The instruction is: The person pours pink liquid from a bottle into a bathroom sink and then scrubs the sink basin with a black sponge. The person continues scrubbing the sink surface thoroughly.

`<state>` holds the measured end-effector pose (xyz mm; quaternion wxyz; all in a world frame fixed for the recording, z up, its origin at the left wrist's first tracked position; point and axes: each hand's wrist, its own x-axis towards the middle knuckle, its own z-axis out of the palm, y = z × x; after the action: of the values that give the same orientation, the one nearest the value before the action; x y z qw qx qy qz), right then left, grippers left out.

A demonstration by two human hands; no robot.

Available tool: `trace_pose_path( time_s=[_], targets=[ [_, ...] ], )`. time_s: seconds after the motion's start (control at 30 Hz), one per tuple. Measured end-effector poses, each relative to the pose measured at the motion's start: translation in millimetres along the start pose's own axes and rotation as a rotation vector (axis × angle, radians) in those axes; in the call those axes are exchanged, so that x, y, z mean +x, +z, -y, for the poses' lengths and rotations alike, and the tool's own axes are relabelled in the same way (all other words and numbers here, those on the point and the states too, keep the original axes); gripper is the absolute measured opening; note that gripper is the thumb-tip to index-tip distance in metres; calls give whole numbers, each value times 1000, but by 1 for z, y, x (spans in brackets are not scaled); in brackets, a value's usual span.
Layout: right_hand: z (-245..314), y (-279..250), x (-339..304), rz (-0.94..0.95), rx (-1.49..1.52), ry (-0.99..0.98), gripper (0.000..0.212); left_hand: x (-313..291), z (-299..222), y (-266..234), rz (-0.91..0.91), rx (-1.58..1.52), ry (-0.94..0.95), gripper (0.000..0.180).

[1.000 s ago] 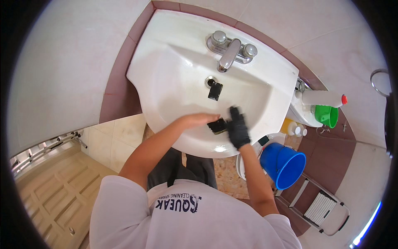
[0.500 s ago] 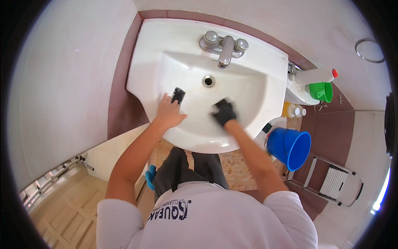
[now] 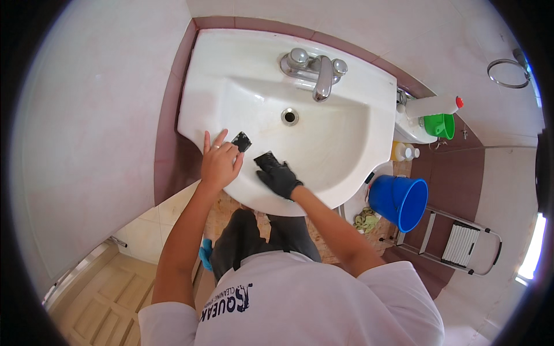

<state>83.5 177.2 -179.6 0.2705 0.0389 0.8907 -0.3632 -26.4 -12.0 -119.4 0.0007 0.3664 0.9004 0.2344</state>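
Observation:
A white washbasin (image 3: 311,147) spreads before me. Over its left front rim is my bare left hand (image 3: 218,164), a ring on one finger and two fingers stretched upward. A small black pad (image 3: 242,142) smeared with white sits at its other fingertips, apparently gripped by them. My right hand (image 3: 281,181), in a black glove, presses a dark rectangular scrubbing pad (image 3: 266,161) with pale smears to the front left slope of the bowl. Its fingers are closed around the pad's near end. The two pads lie close together but apart.
A chrome faucet (image 3: 323,81) stands behind the drain (image 3: 289,117). To the right are a white bottle (image 3: 430,106) with a red tip, a green container (image 3: 441,126), a blue bucket (image 3: 398,202), a crumpled cloth (image 3: 365,220) and a folding step stool (image 3: 459,245).
My right hand has swept left and nearer across the bowl with its pad. My left hand has shifted slightly left and nearer, its pad moving along and turning.

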Motion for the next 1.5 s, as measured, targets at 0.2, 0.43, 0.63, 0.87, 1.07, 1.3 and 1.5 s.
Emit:
trace_pose_path(
  time_s=[0.2, 0.43, 0.63, 0.87, 1.07, 1.3, 1.5],
  targets=[
    [-125, -119, -11, -327, -585, 313, 63, 4, -6, 2, -88, 17, -35, 9],
    [-58, -12, 35, -96, -192, 109, 62, 5, 1, 10, -92, 72, -129, 15],
    [-133, -53, 32, -430, -301, 188, 61, 18, -5, 15, -195, 103, -265, 50],
    [-133, -83, 24, -351, -528, 143, 61, 31, -7, 0, -94, 212, -653, 87],
    [-55, 12, 50, -304, -173, 87, 65, 33, -1, 5, -128, 173, -591, 89],
    [-130, -137, 0, -377, -632, 215, 57, 32, 0, 4, -149, 135, -578, 87],
    [-3, -4, -19, 36, -150, 118, 59, 31, 1, 5, -139, 134, -602, 85]
  ],
)
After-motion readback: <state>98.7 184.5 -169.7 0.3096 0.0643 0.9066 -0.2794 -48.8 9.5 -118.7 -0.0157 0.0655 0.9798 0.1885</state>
